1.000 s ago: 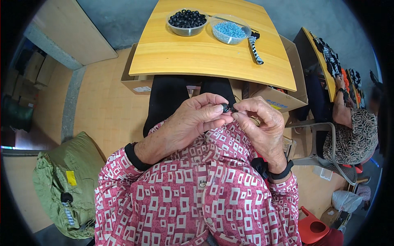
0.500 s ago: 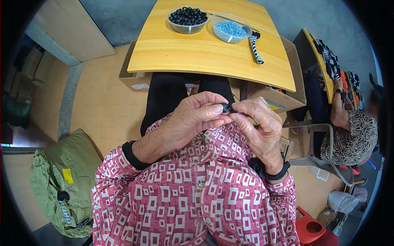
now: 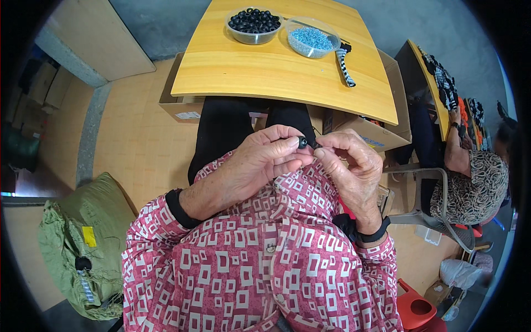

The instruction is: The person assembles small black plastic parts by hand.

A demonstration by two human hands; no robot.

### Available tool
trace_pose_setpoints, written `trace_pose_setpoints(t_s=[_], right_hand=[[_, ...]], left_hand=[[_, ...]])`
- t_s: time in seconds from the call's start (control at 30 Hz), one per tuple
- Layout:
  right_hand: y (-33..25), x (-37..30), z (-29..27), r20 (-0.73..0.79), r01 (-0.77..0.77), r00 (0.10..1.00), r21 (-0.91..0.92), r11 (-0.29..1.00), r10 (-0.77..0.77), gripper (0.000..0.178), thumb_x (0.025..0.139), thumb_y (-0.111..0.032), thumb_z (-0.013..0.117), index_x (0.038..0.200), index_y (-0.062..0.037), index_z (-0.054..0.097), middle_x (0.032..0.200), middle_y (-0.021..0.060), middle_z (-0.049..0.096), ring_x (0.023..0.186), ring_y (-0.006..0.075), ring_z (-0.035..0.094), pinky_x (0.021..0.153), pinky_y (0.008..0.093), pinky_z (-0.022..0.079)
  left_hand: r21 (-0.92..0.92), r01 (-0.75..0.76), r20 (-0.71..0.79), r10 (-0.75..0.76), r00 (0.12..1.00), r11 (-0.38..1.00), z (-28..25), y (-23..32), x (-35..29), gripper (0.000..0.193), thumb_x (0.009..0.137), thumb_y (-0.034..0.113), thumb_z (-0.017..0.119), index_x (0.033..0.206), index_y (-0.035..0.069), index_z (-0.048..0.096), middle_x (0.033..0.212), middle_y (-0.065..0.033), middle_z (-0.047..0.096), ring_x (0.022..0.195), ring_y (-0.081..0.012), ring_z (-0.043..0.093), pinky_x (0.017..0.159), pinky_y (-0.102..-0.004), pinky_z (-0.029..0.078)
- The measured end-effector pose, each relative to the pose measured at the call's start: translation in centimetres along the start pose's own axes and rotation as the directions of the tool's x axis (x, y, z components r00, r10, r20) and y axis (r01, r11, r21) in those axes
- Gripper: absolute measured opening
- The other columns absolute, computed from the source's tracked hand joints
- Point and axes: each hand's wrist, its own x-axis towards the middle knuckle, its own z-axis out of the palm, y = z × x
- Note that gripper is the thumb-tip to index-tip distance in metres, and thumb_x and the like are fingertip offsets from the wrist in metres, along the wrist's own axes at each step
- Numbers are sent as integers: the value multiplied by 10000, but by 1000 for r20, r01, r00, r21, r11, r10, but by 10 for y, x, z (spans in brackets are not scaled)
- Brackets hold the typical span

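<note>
Because the black bead is small and held only by fingertips, we judge from the head view that a slip is the likeliest mishap: a slack thumb or a sudden tug could drop it onto our printed shirt or the tiled floor. It sits in front of our body, well apart from the wooden table, where similar black beads lie in a bowl. Our left hand pinches it between thumb and forefinger, palm partly upturned, the lower fingers curled beneath. Our right hand faces it just beside, wrist angled inward, thumb and forefinger narrowed on a small dark piece; we cannot tell what that is, and misaligning the two would be easy.
</note>
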Motion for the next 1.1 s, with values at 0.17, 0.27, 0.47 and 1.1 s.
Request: trace_pose_setpoints(t_s=[0.17,0.27,0.47,1.1], right_hand=[[5,0,1,12,38,999,-30,999,-38,140,819,-10,717,954,8,686,868,78,653,757,124,612,684,243,500],[6,0,2,8,47,999,-2,999,-47,136,825,-6,714,958,6,688,881,75,659,761,119,612,682,240,500],[9,-2,3,-1,19,1000,67,998,-19,129,829,-8,715,956,2,692,877,68,655,764,106,603,681,232,493],[-3,-1,6,97,324,946,-359,875,-310,179,739,24,733,906,-6,677,831,98,650,778,236,627,679,326,498]], left_hand=[[60,6,-29,-4,1000,998,7,2,-1,254,987,114,541,1214,1,548,1083,-141,654,1026,-204,666,863,-239,574],[81,6,-22,-5,1000,997,8,2,-1,268,991,115,533,1227,-11,532,1090,-150,648,1032,-203,662,873,-239,570],[101,10,-30,-7,1000,995,9,2,-2,267,994,119,529,1222,-20,521,1123,-161,630,1035,-201,659,896,-238,559],[246,-56,-75,77,994,968,9,-6,-3,211,961,96,583,1143,-10,594,1039,-84,643,922,-120,662,842,-217,568]])
